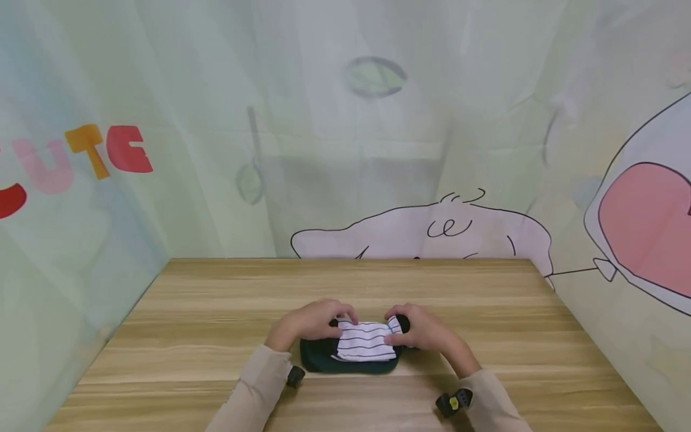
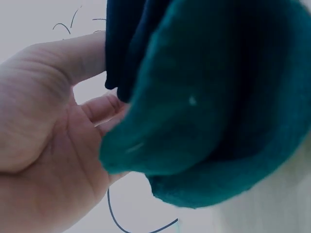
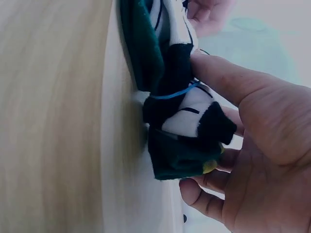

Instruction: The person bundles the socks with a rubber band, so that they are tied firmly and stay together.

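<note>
A bundle of socks (image 1: 367, 342) lies on the table, white with dark stripes on top and dark green beneath. My left hand (image 1: 318, 320) holds its left end, thumb against the dark cloth. In the left wrist view, rounded green sock ends (image 2: 180, 126) hang in front of the palm and hide part of the fingers. My right hand (image 1: 423, 327) grips the other end between thumb and fingers. A thin blue band (image 3: 175, 93) circles the bundle there in the right wrist view. Past it, black-edged striped cloth and a green end with a yellow spot stick out.
The wooden table (image 1: 216, 300) extends around the bundle on all sides. Behind it and at both sides hangs a printed curtain (image 1: 324, 120) with cartoon drawings and letters. Each wrist wears a small black camera (image 1: 295, 377).
</note>
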Demonstrator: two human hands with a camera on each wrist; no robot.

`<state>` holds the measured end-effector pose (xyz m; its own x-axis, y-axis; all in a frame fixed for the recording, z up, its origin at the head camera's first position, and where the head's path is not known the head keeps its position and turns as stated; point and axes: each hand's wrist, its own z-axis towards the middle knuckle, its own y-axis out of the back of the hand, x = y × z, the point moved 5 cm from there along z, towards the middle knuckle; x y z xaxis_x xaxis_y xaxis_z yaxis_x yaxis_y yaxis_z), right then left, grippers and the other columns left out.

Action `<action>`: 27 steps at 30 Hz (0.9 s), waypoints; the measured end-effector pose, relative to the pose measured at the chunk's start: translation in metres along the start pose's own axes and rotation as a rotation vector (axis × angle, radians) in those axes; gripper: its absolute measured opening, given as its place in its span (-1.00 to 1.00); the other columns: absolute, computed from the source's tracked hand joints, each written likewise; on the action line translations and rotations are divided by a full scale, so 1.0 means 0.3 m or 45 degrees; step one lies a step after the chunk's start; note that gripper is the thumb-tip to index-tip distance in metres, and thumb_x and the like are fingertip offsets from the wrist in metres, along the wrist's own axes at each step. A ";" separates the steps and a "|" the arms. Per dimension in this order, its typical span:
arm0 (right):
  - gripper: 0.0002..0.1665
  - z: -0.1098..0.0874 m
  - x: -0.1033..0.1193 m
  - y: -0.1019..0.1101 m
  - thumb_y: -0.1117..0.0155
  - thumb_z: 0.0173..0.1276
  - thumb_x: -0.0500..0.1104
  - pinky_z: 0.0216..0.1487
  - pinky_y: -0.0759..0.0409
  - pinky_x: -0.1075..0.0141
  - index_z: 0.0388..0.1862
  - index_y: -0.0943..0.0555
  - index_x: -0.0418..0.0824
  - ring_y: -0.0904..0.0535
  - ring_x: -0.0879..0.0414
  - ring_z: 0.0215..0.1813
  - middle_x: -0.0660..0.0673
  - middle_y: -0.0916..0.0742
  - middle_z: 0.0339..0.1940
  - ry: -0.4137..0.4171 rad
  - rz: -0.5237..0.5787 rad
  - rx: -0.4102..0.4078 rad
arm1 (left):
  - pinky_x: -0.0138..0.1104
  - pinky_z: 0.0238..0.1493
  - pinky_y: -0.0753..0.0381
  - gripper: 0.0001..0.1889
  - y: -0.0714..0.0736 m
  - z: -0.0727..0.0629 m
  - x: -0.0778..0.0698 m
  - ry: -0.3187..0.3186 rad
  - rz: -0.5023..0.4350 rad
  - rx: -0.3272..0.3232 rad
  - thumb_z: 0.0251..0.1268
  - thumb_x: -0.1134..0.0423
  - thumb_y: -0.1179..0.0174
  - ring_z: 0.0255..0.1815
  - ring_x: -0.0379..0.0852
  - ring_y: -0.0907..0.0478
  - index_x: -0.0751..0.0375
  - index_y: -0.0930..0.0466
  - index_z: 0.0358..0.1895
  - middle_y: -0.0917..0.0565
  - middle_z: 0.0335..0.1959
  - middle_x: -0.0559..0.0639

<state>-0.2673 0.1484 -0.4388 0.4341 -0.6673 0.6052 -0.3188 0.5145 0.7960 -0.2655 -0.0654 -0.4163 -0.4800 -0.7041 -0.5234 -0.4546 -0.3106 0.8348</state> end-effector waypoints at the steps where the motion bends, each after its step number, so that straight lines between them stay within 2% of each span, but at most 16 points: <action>1: -0.43 0.000 -0.001 -0.003 -0.55 0.16 0.07 0.04 -0.52 0.06 0.06 -0.64 -0.20 -0.55 0.03 -0.03 -0.12 -0.69 -0.04 -0.001 -0.011 -0.005 | -0.07 0.24 -0.48 -0.71 -0.003 0.002 0.005 0.012 0.011 -0.012 0.35 0.30 -0.30 0.06 -0.07 -0.53 0.03 -0.59 0.09 -0.64 0.06 0.00; 4: -0.42 0.000 -0.003 -0.010 -0.56 0.15 0.06 0.07 -0.52 0.01 0.06 -0.64 -0.20 -0.56 -0.01 0.00 -0.14 -0.69 -0.02 -0.004 -0.023 -0.018 | -0.09 0.16 -0.53 -0.67 -0.011 0.007 0.016 0.052 0.052 -0.057 0.32 0.28 -0.34 -0.02 -0.06 -0.55 0.10 -0.53 0.10 -0.65 -0.03 0.05; 10: -0.41 -0.001 0.000 -0.017 -0.56 0.14 0.07 0.08 -0.52 -0.05 0.07 -0.63 -0.18 -0.56 -0.04 0.00 -0.17 -0.68 -0.01 -0.060 -0.034 -0.031 | -0.11 0.01 -0.55 -0.74 -0.016 0.012 0.024 0.067 0.170 -0.134 0.29 0.30 -0.35 -0.20 -0.09 -0.53 0.12 -0.52 -0.02 -0.64 -0.19 0.01; 14: -0.44 -0.006 0.003 -0.024 -0.56 0.14 0.09 0.02 -0.54 -0.04 0.05 -0.64 -0.13 -0.54 -0.04 -0.06 -0.21 -0.63 0.00 -0.123 -0.051 -0.021 | -0.11 -0.03 -0.54 -0.76 -0.017 0.010 0.029 0.080 0.217 -0.143 0.28 0.29 -0.37 -0.25 -0.10 -0.51 0.12 -0.54 -0.06 -0.62 -0.25 -0.02; 19: -0.48 -0.015 0.004 -0.028 -0.56 0.14 0.07 -0.03 -0.54 -0.04 0.02 -0.63 -0.09 -0.52 -0.04 -0.11 -0.21 -0.59 -0.03 -0.178 -0.050 -0.023 | -0.11 -0.05 -0.53 -0.79 -0.019 0.009 0.036 0.117 0.199 -0.130 0.28 0.28 -0.36 -0.26 -0.09 -0.50 0.11 -0.55 -0.10 -0.58 -0.30 -0.04; 27: -0.47 -0.006 0.002 -0.038 -0.54 0.17 0.11 -0.01 -0.54 -0.06 0.04 -0.62 -0.08 -0.52 -0.03 -0.08 -0.20 -0.58 -0.01 -0.170 -0.043 -0.046 | -0.10 -0.12 -0.53 -0.83 -0.009 0.002 0.045 0.119 0.174 -0.156 0.25 0.32 -0.39 -0.29 -0.08 -0.47 0.16 -0.58 -0.19 -0.56 -0.35 -0.04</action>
<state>-0.2620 0.1430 -0.4475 0.3270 -0.7492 0.5760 -0.2743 0.5080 0.8165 -0.2714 -0.0738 -0.4257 -0.4565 -0.7995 -0.3904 -0.2927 -0.2794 0.9145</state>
